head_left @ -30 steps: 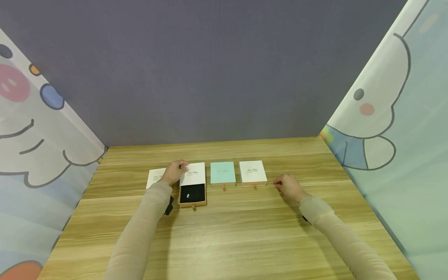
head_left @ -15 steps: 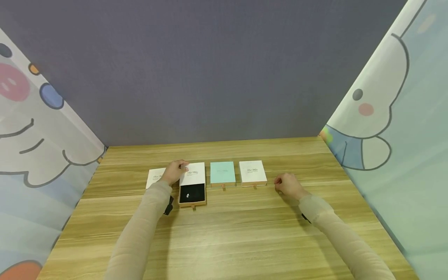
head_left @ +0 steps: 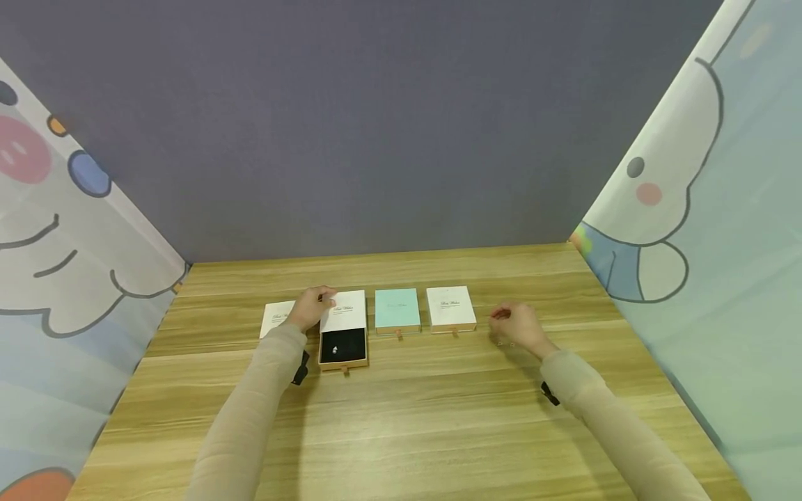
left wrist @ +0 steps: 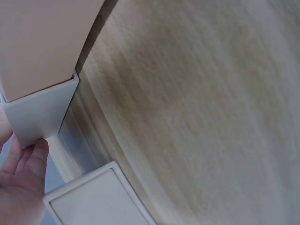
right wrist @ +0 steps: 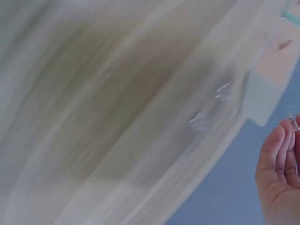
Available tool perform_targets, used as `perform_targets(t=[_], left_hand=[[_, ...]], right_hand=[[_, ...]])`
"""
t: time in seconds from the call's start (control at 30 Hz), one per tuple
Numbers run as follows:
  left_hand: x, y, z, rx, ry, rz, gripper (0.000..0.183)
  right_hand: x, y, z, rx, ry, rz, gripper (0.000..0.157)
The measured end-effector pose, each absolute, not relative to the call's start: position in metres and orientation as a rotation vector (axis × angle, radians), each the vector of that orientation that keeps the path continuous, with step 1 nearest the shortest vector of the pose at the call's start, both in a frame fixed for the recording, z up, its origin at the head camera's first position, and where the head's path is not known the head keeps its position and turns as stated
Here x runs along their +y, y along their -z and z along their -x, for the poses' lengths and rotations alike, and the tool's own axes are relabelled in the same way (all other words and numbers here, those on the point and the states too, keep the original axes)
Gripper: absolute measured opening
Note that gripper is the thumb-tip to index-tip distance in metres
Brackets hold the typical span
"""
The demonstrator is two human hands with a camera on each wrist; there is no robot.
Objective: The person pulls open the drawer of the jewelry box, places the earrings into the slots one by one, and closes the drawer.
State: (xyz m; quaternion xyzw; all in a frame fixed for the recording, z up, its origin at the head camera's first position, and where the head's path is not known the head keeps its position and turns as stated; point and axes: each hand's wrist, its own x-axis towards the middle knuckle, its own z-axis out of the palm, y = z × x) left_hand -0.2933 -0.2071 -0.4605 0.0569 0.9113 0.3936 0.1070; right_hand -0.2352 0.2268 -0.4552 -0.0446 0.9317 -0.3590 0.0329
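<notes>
My left hand (head_left: 308, 308) grips the white sleeve of a drawer-style jewellery box (head_left: 343, 310), fingers and thumb at its sides. The drawer (head_left: 343, 365) is pulled out toward me; small silvery pieces (head_left: 335, 350) sit on its black lining. In the left wrist view, the fingers (left wrist: 37, 157) press the box's end. On the right, my right hand (head_left: 519, 327) is over the table, pinching a tiny sparkly silver piece (right wrist: 291, 118) between thumb and fingertips; its exact kind is too small to tell. Two small clear pieces (right wrist: 198, 121) lie on the table below that hand.
A mint-green box (head_left: 397, 307) and another white box (head_left: 451, 306) stand in a row right of the pulled-out one, both closed. Another white box (head_left: 274, 316) lies partly behind my left wrist. A grey wall panel (head_left: 388, 139) bounds the wooden table (head_left: 401, 417) at the back.
My right hand has risen slightly from the table with the tiny silver piece, and the two clear pieces beneath it now show. My left hand and the boxes stay in place.
</notes>
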Motion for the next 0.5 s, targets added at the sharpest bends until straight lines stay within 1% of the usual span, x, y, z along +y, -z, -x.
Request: perform_targets(t=[0.37,0.5], left_hand=[[-0.208,0.460,0.292,2.674,-1.188,-0.155,0.034],[-0.207,0.460,0.291,2.672,-1.185,-0.159,0.034]], right_hand=[[0.191,0.422,0.214,2.632,1.499,0.113,0.027],[0.171,0.420,0.208,2.546,1.566,0.142,0.026]])
